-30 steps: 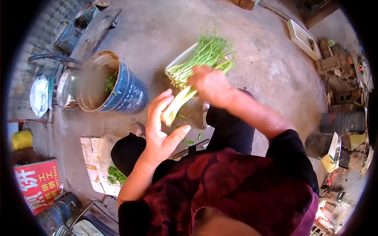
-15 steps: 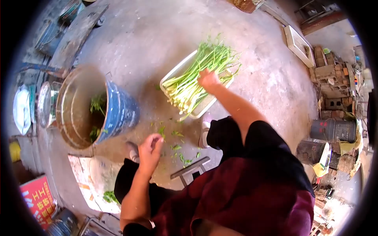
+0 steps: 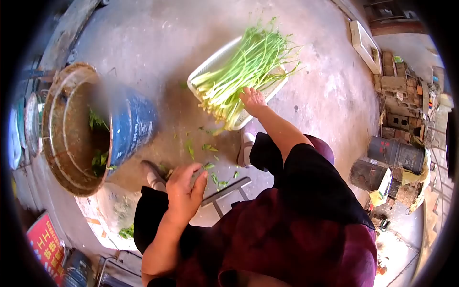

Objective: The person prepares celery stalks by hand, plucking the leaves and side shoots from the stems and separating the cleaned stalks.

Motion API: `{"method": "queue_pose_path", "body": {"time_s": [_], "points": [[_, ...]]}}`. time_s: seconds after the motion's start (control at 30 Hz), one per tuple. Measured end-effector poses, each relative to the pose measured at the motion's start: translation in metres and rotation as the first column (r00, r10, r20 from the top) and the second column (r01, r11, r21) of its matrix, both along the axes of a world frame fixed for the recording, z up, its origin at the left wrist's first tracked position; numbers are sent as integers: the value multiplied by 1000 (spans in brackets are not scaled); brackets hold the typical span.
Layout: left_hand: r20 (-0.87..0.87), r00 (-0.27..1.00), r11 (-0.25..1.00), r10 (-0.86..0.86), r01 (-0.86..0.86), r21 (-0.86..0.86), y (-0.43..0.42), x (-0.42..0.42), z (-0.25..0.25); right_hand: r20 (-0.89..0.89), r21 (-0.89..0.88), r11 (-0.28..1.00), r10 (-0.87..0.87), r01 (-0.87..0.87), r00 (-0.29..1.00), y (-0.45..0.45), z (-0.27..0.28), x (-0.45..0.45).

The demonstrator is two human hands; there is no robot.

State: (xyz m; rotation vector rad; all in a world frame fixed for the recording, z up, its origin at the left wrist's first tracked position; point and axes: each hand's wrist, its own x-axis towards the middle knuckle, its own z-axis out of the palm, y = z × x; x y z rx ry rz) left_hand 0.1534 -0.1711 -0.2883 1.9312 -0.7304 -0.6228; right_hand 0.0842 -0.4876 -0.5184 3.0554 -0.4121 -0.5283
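The long, thin green stalks with pale ends point(image 3: 246, 71) lie in a heap in a white plastic basket with little holes point(image 3: 215, 55), on the grey floor point(image 3: 325, 67) in front of the person. The right hand point(image 3: 253, 102) is much nearer. It touches the heap on its near right side, partway along, above the pale ends. Its fingertips are in among the stalks, so I cannot tell if they pinch any.

The left hand point(image 3: 185, 191) is up in front of the body, well apart from the heap. Its fingers are bent, its thumb sticks out with a gap, and I see nothing in it. From this hand, the heap is ahead and to the right.

The heap's long way runs on a slant. The pale ends point back and left, toward the person's left side. The thin leafy tops point away and right, past the basket's far edge.
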Motion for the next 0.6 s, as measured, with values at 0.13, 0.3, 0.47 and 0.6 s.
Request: {"method": "queue_pose_path", "body": {"time_s": [0.13,0.3,0.47,0.6], "points": [[10,1000,1000,11,-10,-4,-3,-3,-2,-98,65,994,-77,84,992,6,2,-1],[102,994,1000,-22,21,10,-3,-12,-14,18,205,978,-42,38,999,-13,-10,-25],[144,990,998,13,-5,-58,3,-19,-5,328,171,939,-340,298,881,-40,38,33],[117,993,996,11,-1,-90,18,-17,13,656,513,855,-336,-74,676,20,191,154]]}}
